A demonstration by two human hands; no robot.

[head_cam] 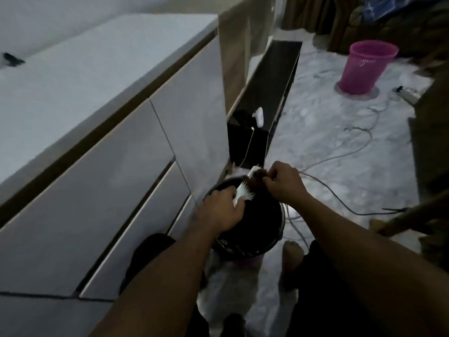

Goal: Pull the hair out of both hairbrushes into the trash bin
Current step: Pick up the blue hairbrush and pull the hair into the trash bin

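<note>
A white hairbrush point(244, 190) with pale bristles is held over a trash bin point(274, 242) lined with a black bag, on the floor below me. My left hand point(220, 211) grips the brush by its handle. My right hand point(281, 182) pinches a dark clump of hair point(257, 180) at the far end of the brush head, just above the bin's rim. Only one hairbrush shows in this view.
A white cabinet point(109, 166) with drawers runs along the left, touching the bin. A pink basket point(364, 66) stands upside down on the marble floor at the back right. Cables point(340, 156) and a power strip point(410, 94) lie across the floor. My knees flank the bin.
</note>
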